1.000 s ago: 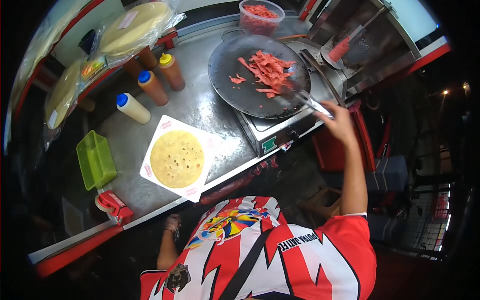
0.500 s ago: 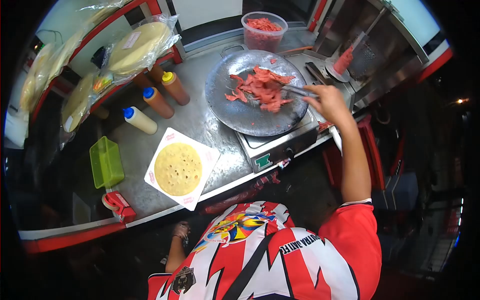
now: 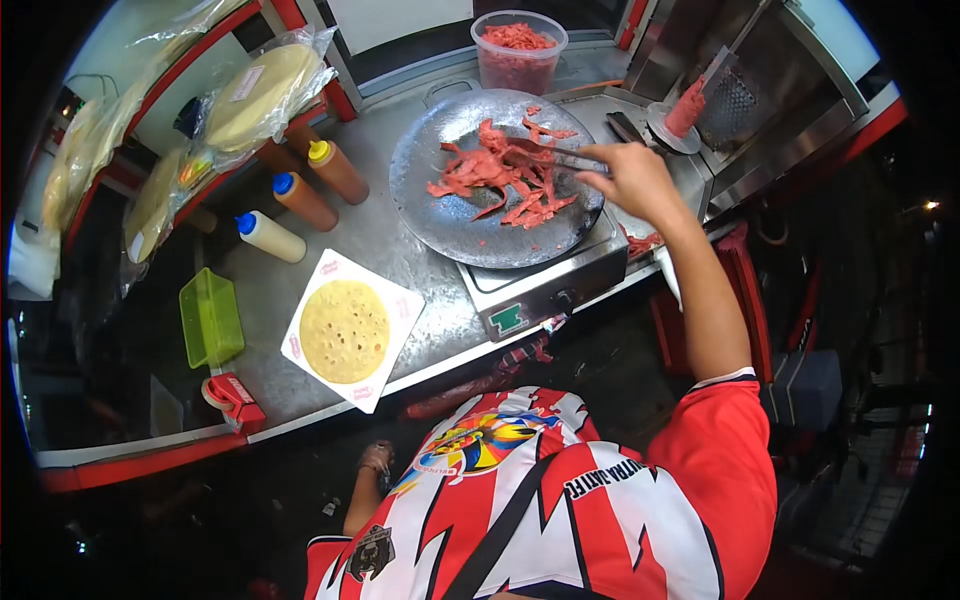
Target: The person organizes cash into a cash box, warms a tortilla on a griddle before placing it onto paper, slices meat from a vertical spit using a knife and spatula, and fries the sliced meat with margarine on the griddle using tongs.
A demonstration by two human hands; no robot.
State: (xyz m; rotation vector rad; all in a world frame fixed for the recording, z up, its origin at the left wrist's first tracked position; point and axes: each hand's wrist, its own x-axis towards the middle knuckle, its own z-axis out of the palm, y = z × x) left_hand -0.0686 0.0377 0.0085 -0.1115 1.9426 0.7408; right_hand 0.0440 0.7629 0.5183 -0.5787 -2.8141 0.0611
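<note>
My right hand [image 3: 635, 180] is closed round the handle end of metal tongs [image 3: 568, 160]. Their tips reach into the shredded red meat [image 3: 500, 172], which lies loosely piled on a round, dark griddle pan [image 3: 425, 222]. Down beside my body, below the counter's front edge, hangs my left hand [image 3: 377, 457]. It is small and dim, with what looks like clear plastic on it, and its fingers cannot be made out. A browned flatbread [image 3: 345, 332] rests on white printed paper [image 3: 397, 318] left of the stove [image 3: 545, 292].
Sauce bottles [image 3: 303, 200] stand at the back left, near a green tray [image 3: 210, 320] and a red tape dispenser [image 3: 235, 402]. Behind the pan is a tub of red meat [image 3: 518, 62]. A vertical meat spit [image 3: 686, 108] occupies the right. Bagged flatbreads [image 3: 262, 92] sit on a shelf.
My right hand and the tongs have shifted slightly left and up in view. The meat is rearranged and more spread out on the pan. The whole view has shifted a little.
</note>
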